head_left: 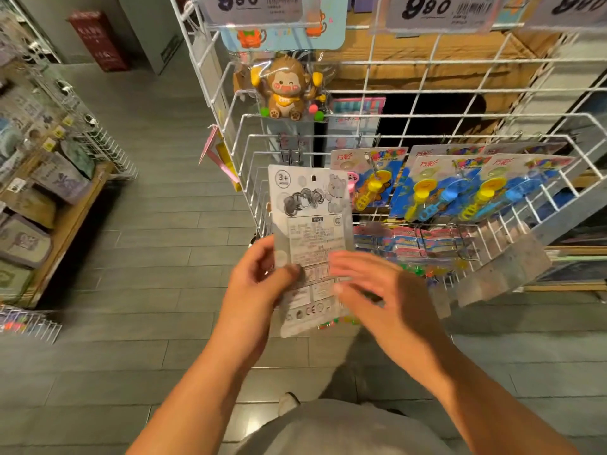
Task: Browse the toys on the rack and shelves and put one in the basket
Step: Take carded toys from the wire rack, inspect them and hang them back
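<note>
Two bare hands met at a flat toy card (310, 244) held upright in front of the white wire rack (410, 103), its printed grey back — a "3+" mark, small text, a drawn bear — turned toward the camera. The left hand (262, 280) was clamped on the card's lower left edge, thumb pressed on the printed face and fingers behind. The right hand (377, 284) was blurred, fingers spread and loosely apart at the card's lower right edge; whether it gripped the card could not be told. Behind the card, blue carded toys (466, 188) with yellow and blue plastic pieces hung in a row from the rack's hooks. Higher up hung a brown monkey toy (285, 90) in clear wrap, beneath price tags (440, 9) reading 980. Wooden shelves (62, 205) of boxed goods stood well apart to the left — across a grey plank floor (157, 224).
</note>
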